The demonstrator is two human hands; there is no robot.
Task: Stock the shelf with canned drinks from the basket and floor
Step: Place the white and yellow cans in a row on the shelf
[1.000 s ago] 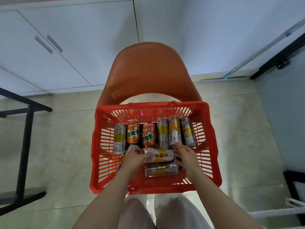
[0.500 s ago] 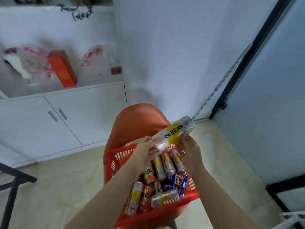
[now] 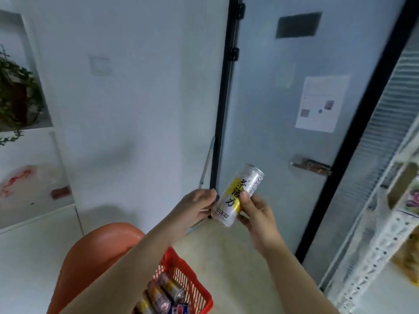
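Can (image 3: pixel 238 196), tilted well above the basket (image 3: pixel 199 291), has the right hand (image 3: pixel 258 220) wrapped round its lower half and the left hand (image 3: pixel 195 207) curled against its base; best turned upright before reaching the shelf (image 3: pixel 374 252) right of the basket.

A slim silver aluminium drink can with a yellow band and black characters (image 3: pixel 238 194) is held in the air at mid-scene, tilted with its top up and to the right, gripped low on its body between the left hand (image 3: pixel 196 207) and the right hand (image 3: pixel 256 211). Near the bottom edge, a red plastic lattice basket (image 3: pixel 197 291) holds several more silver-and-yellow cans (image 3: pixel 163 295) lying on their sides. A white perforated metal shelf (image 3: pixel 371 257) stands at the right edge.
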